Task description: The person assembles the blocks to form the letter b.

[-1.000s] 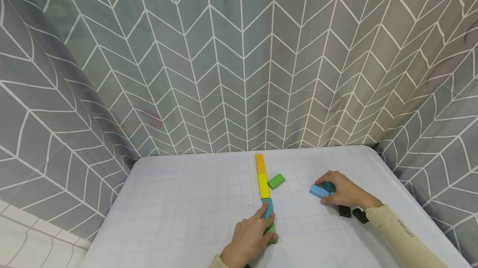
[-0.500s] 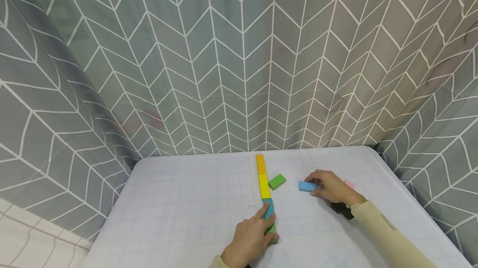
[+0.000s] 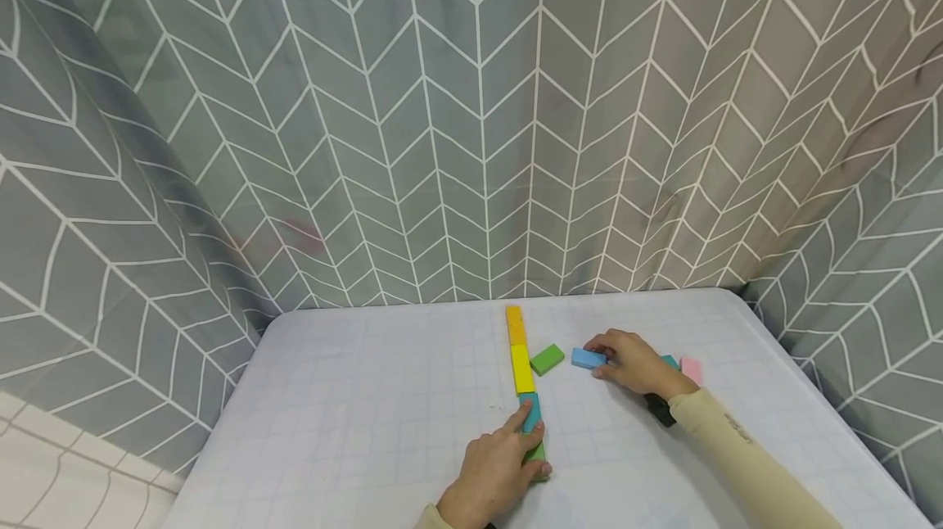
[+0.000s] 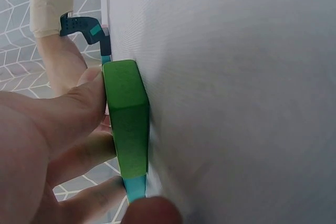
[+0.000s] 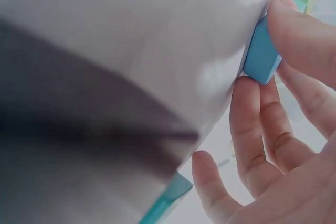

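Note:
My left hand [image 3: 495, 467] rests over the near end of a row of blocks. Its index finger lies on a teal block [image 3: 527, 413], and its thumb and other fingers touch a green block [image 4: 130, 137]. Up the row, a yellow block [image 3: 521, 368] and an orange block [image 3: 515, 324] lie end to end with the teal one. To the right, my right hand [image 3: 632, 365] pinches a light blue block [image 3: 588, 358] between thumb and fingers, low over the table. A loose green block [image 3: 548, 359] lies slanted between the row and the light blue block.
Behind the right hand lie a pink block [image 3: 691, 370] and another teal block [image 3: 670, 361], partly covered by that hand. A white cloth covers the table [image 3: 354, 398]. Patterned grey curtains [image 3: 442, 144] hang behind the table and at both sides.
My right hand has moved left with the light blue block, toward the loose green block. This uncovers the pink and teal blocks behind it. The left hand stays in place.

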The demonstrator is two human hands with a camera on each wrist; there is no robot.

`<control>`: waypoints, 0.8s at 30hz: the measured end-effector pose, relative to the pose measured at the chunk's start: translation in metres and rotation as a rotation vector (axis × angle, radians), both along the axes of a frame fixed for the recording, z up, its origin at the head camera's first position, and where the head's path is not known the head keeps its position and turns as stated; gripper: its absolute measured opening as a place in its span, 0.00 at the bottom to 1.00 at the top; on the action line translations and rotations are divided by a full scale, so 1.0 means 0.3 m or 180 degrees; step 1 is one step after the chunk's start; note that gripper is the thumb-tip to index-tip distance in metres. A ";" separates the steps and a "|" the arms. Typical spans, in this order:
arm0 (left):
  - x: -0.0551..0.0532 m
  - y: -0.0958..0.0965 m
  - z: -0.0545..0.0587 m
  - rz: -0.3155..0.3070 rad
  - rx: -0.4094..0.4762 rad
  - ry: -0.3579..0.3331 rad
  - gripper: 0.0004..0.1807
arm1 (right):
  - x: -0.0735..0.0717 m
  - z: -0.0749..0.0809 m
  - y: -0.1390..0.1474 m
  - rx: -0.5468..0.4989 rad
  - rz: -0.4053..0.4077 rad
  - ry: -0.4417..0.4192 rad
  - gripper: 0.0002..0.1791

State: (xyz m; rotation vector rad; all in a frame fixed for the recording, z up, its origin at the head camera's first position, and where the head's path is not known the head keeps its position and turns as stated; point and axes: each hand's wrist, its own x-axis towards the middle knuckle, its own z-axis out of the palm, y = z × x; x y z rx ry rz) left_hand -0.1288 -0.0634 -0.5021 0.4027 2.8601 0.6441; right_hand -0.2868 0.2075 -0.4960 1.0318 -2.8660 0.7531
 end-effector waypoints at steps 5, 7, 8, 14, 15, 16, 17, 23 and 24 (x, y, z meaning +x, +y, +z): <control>-0.001 0.001 0.001 -0.0003 -0.0019 -0.0025 0.32 | -0.013 -0.007 -0.012 -0.0009 -0.0042 -0.0066 0.21; -0.001 0.001 0.002 -0.0010 -0.0033 -0.0014 0.32 | -0.016 -0.009 -0.016 0.0001 -0.0067 -0.0076 0.21; -0.001 0.001 0.002 -0.0012 -0.0037 -0.0011 0.32 | -0.018 -0.010 -0.017 0.0009 -0.0082 -0.0081 0.22; 0.000 0.000 0.003 -0.0023 -0.0042 -0.0003 0.32 | -0.019 -0.013 -0.024 0.0074 -0.0140 -0.0116 0.23; 0.000 0.000 0.003 -0.0026 -0.0041 0.0002 0.32 | -0.018 -0.013 -0.024 0.0081 -0.0148 -0.0119 0.23; 0.000 -0.001 0.002 -0.0025 -0.0039 0.0008 0.32 | -0.017 -0.014 -0.024 0.0088 -0.0155 -0.0118 0.23; 0.000 -0.001 0.002 -0.0026 -0.0035 0.0016 0.32 | -0.017 -0.015 -0.024 0.0089 -0.0165 -0.0121 0.23; 0.000 -0.003 -0.001 -0.0041 -0.0011 0.0045 0.32 | -0.020 -0.018 -0.014 0.0050 -0.0116 -0.0121 0.25; 0.000 -0.004 0.000 -0.0044 -0.0006 0.0043 0.32 | -0.022 -0.016 -0.009 0.0028 -0.0085 -0.0150 0.27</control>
